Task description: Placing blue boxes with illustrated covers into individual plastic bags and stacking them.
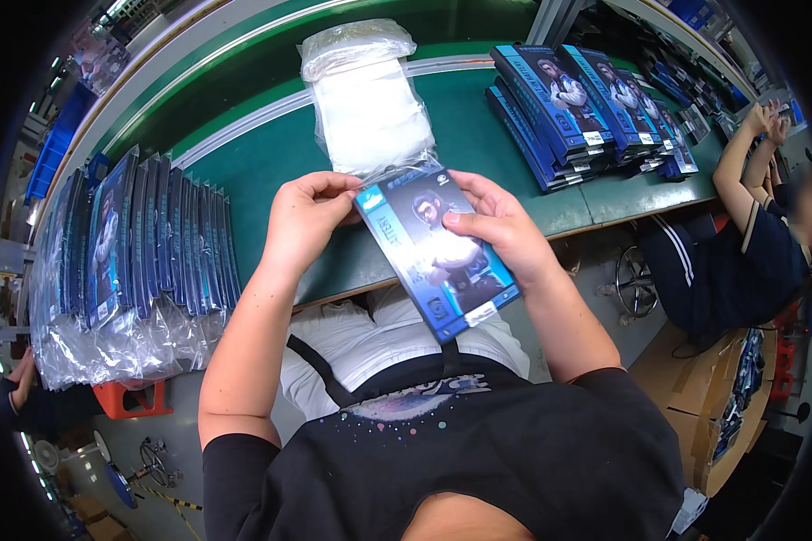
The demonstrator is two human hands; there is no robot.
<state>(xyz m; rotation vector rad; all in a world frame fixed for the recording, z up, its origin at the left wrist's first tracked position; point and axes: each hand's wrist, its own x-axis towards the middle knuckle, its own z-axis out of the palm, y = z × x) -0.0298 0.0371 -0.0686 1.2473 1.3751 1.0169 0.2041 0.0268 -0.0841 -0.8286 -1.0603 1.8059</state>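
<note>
1. Step in hand, by my read: sleeving a blue box (pixel 438 252) into a clear bag. Box was held in the air above the lap, just off the near edge of the green desk (pixel 271 171), tilted, top end toward the desk.
2. Left hand (pixel 305 216): fingers closed in a pinch at the box's top-left corner, w/ thumb and forefinger on what looked like the bag mouth (film too thin to be sure).
3. Right hand (pixel 501 230): fingers wrapped over the box's right edge, thumb flat on its face, firm hold.
4. Stack of clear bags (pixel 368 99) lay on the desk just beyond the box.
5. Bagged boxes (pixel 144 243) stood in a row at left; unbagged boxes (pixel 586 104) were piled at right, well apart.
6. Next move prob. calls for keeping the bag mouth open w/ the left and sliding the box in straight w/ the right, corners clear of the film.
</note>
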